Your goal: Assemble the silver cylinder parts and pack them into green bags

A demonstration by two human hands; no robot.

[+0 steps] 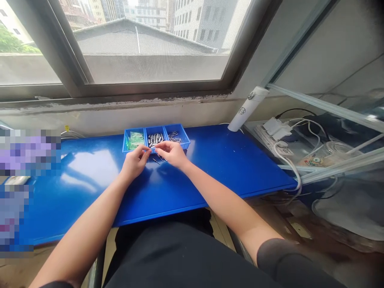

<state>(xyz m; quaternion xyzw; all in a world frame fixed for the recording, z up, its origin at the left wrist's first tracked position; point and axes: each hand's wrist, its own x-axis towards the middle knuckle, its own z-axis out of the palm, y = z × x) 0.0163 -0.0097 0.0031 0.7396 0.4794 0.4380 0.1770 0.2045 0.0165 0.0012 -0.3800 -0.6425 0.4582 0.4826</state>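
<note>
My left hand (136, 161) and my right hand (173, 153) meet fingertip to fingertip at the front edge of a blue three-compartment bin (186, 143). Both are pinched closed; whatever lies between the fingers is too small to name. Green, clear-looking pieces (136, 139) fill the bin's left compartment. Short black-and-silver cylinders (155, 139) lie in the middle one, and thin dark metal pins (175, 137) in the right one. Under my hands, a few similar slim metal pieces (156, 161) rest on the blue tabletop (168, 188), partly covered by my right hand.
A white tumbler (248, 109) stands at the table's back right. Beyond it are a power strip (274, 140) with plugs and cables, and a clear plastic cup (333, 154) behind a metal frame. Pixelated items occupy the left end. A window (150, 44) rises behind the table.
</note>
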